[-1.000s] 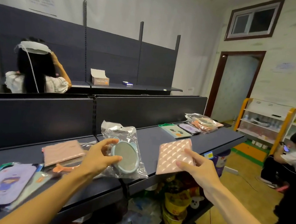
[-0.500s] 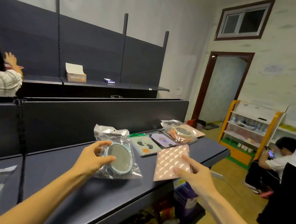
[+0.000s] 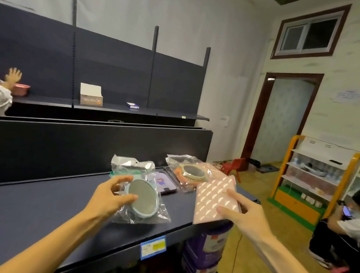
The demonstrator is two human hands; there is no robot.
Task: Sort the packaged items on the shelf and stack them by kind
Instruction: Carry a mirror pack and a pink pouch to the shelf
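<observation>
My left hand [image 3: 110, 195] grips a round blue-rimmed mirror in a clear plastic bag [image 3: 143, 197], held just above the dark shelf [image 3: 34, 205]. My right hand [image 3: 244, 214] pinches a pink quilted flat pack [image 3: 214, 197] by its near right corner, over the shelf's front edge. Further along the shelf lie another bagged mirror with an orange rim [image 3: 193, 171], a purple phone-case pack [image 3: 163, 182] and a second pink pack [image 3: 217, 169].
The shelf ends at the right, with a yellow floor beyond. A blue price tag [image 3: 153, 247] hangs on the front edge; purple tubs [image 3: 205, 250] stand below. One person stands far left, another crouches at right near a small orange rack [image 3: 313, 172].
The view has swung right along the shelf, and both hands carried the bagged mirror and the pink pack rightward, closer to the items at the shelf's right end.
</observation>
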